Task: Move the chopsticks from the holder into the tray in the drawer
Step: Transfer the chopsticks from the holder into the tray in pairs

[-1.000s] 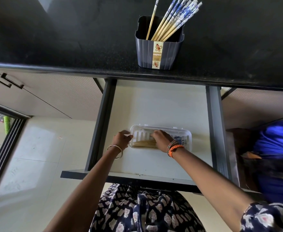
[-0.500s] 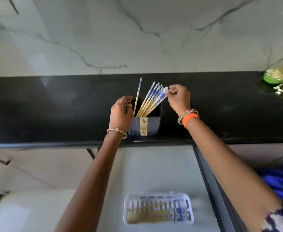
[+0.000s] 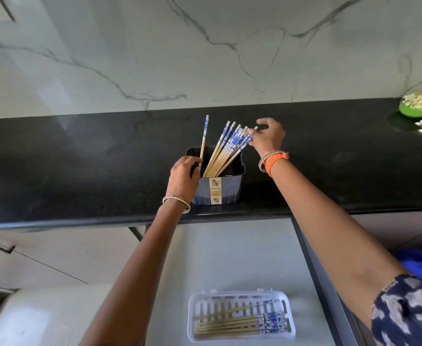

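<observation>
Two bare hands were up at the dark holder (image 3: 226,189), which stood on the black counter (image 3: 80,176) near its front edge. The left hand (image 3: 183,177) was wrapped around the holder's left side, fingers curled over the rim, with a beaded bangle (image 3: 176,199) on that wrist. The right hand (image 3: 267,137) reached in from the right and pinched the blue-patterned tops of the chopsticks (image 3: 226,149) between thumb and fingertips; how many it actually gripped could not be told. Most of the sticks leaned in a fan toward the right, while a single chopstick (image 3: 204,141) stood almost upright at the holder's left, apart from the bunch. Orange and beaded bands (image 3: 273,159) circled the right wrist. Below the counter the drawer (image 3: 230,255) was pulled open, pale inside, with a white slotted tray (image 3: 241,294) lying near its front. Several chopsticks in the tray (image 3: 232,324) lay flat and lengthwise, patterned ends to the right. At the far right of the counter sat a green bowl (image 3: 414,109) of pale pieces, with a few more scattered beside it. A veined marble wall (image 3: 205,51) rose behind the counter.
</observation>
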Demonstrator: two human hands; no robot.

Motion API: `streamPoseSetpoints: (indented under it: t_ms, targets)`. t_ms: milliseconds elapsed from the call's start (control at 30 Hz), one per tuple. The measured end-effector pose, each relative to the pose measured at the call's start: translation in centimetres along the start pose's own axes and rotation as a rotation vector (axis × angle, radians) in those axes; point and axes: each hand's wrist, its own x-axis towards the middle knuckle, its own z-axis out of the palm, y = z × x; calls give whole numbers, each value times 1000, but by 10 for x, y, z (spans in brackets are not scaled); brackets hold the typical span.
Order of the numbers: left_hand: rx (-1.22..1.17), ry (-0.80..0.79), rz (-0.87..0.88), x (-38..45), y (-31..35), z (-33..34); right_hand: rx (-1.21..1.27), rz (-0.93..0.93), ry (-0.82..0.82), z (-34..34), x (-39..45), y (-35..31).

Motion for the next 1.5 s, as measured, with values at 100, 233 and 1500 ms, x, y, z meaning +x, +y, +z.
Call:
streamPoseSetpoints:
  t_ms: [100, 233, 1500]
  targets:
    - [4, -5, -17, -1, 2, -2, -28, -83, 8, -6, -1, -4]
    - [10, 14, 2, -7, 10, -6, -68, -183, 1, -25, -6, -16]
    - [74, -397, -781, -263, -91, 66, 17, 572, 78, -122, -256, 253]
